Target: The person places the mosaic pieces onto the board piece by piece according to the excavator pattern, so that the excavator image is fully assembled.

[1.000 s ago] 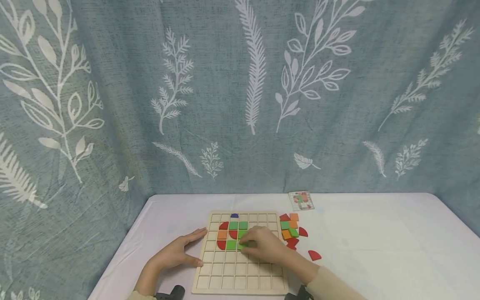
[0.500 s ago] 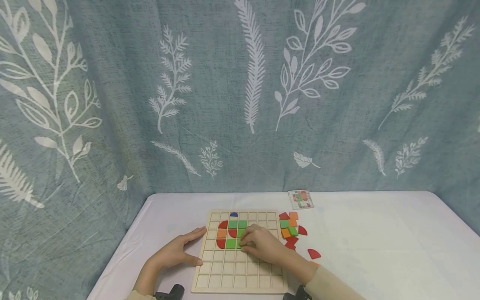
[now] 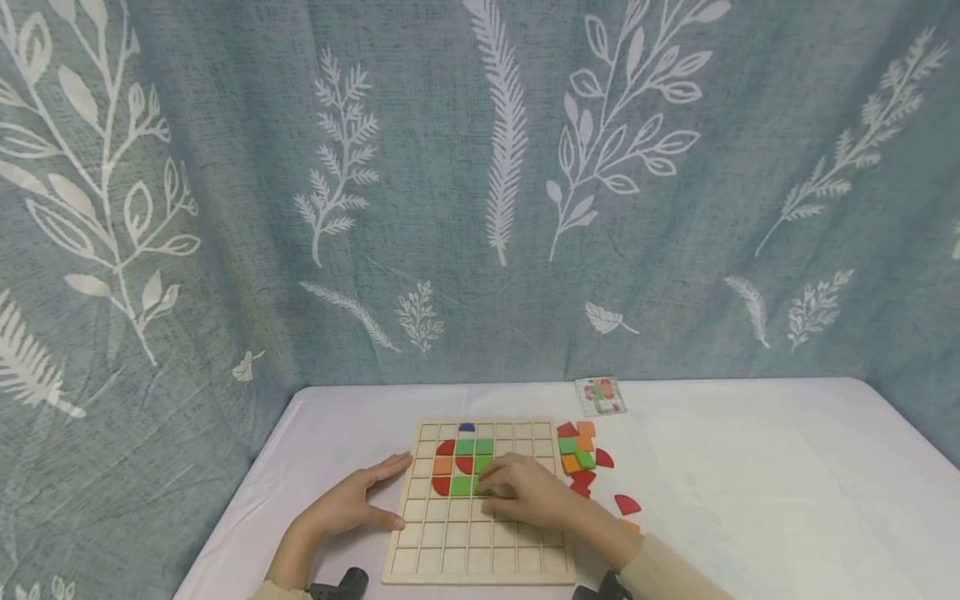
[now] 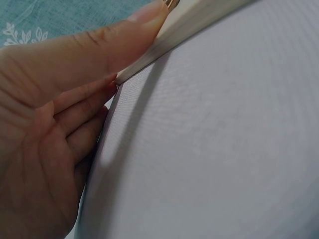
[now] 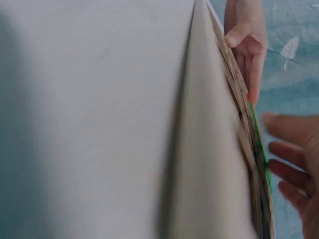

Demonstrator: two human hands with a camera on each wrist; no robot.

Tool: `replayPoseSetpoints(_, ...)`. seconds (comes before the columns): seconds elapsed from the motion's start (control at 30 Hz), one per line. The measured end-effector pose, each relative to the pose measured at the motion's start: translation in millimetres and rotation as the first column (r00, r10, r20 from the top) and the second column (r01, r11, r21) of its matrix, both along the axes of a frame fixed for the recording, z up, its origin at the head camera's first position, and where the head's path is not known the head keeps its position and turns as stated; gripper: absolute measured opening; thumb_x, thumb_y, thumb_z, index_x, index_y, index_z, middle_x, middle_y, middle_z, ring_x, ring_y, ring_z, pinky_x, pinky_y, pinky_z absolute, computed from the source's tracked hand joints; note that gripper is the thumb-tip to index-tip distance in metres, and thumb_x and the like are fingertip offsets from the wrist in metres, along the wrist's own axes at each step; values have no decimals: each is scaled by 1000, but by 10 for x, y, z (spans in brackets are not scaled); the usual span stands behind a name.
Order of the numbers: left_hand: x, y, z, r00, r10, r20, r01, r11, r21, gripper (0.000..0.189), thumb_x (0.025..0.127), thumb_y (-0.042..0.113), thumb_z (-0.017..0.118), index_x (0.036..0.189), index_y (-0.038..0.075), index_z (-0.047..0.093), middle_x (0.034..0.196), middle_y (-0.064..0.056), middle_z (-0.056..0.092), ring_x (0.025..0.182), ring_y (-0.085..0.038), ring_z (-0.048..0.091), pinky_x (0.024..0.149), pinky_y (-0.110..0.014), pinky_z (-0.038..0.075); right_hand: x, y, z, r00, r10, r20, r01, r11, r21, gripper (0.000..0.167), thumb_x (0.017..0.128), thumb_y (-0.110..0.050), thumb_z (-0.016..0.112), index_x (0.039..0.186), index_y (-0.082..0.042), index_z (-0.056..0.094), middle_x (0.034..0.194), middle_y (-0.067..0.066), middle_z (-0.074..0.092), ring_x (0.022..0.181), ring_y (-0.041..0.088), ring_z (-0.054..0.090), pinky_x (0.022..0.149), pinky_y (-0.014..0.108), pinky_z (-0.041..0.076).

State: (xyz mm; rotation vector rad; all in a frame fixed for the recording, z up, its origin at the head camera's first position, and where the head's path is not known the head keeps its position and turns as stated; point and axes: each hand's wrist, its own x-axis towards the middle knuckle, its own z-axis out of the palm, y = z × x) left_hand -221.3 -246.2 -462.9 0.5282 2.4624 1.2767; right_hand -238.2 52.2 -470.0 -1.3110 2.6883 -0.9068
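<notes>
A wooden grid board (image 3: 517,563) lies on the table with several coloured tiles set in its cells. My right hand (image 3: 528,493) is over the board's middle, its fingertips touching a green tile (image 3: 477,486) that they mostly hide. In the right wrist view the thumb stands apart from the tile edge. Left of it sit another green square (image 3: 461,486) and a red quarter-round (image 3: 442,486). My left hand (image 3: 347,504) rests at the board's left edge, thumb and fingers spread and touching the rim (image 4: 149,62). It holds no tile.
Loose red, orange and green tiles (image 3: 585,444) lie in a heap right of the board. A red quarter-round (image 3: 627,504) and an orange piece (image 3: 630,525) lie nearer the right forearm. A printed pattern card (image 3: 601,397) lies at the back. A curtain (image 3: 465,192) hangs behind.
The right thumb has drawn slightly away from the fingers at the green tile. The left hand stays at the board's edge. The whole view shifts slightly.
</notes>
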Motion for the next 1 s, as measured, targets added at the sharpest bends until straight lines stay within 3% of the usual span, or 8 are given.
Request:
replayPoseSetpoints(0.17,-3,-4,13,1000,-6,4,6,1000,9,91,66,21,81,141,0,35,148,-24,23,136,-46,14,106,-64,12,5,201,-1,994,-44,97,59,986,-156,22,85,-21,67,106,-14,70,111,-3,65,106,12,58,91,29,49)
replayPoseSetpoints(0.37,-2,-16,9,1000,-9,-5,9,1000,3,90,66,21,81,140,0,35,148,-25,23,135,-47,14,105,-64,13,-75,601,35,972,-199,124,228,927,-298,23,82,-11,69,105,-7,69,103,1,69,94,17,65,81,32,53)
replayPoseSetpoints(0.5,-1,-32,7,1000,1,-2,-1,1000,-4,91,65,22,82,140,0,36,148,-25,23,135,-47,14,106,-64,13,-195,856,44,915,-339,217,395,859,-324,22,82,-10,69,104,-6,69,101,6,70,94,24,65,77,34,55)
replayPoseSetpoints(0.63,2,-46,6,1000,-5,-2,5,1000,-7,91,65,23,81,140,0,35,148,-24,23,135,-47,14,106,-63,14,-343,1034,27,846,-447,290,520,812,-264,22,84,-10,66,105,-5,69,101,7,69,100,28,63,81,38,54)
replayPoseSetpoints(0.77,10,-37,17,1000,-28,-6,28,1000,6,90,67,23,81,140,-2,34,148,-25,23,135,-47,14,105,-64,14,-453,1146,-27,825,-484,293,548,812,-200,22,84,-4,65,105,-5,69,99,7,70,100,28,63,86,39,52)
replayPoseSetpoints(1.0,15,-22,25,1000,-20,5,20,1000,14,90,67,21,81,141,-1,34,148,-24,23,136,-46,14,106,-63,14,-519,1204,-69,849,-446,283,505,841,-192,24,80,-1,67,103,-5,69,101,8,69,99,27,63,86,40,52)
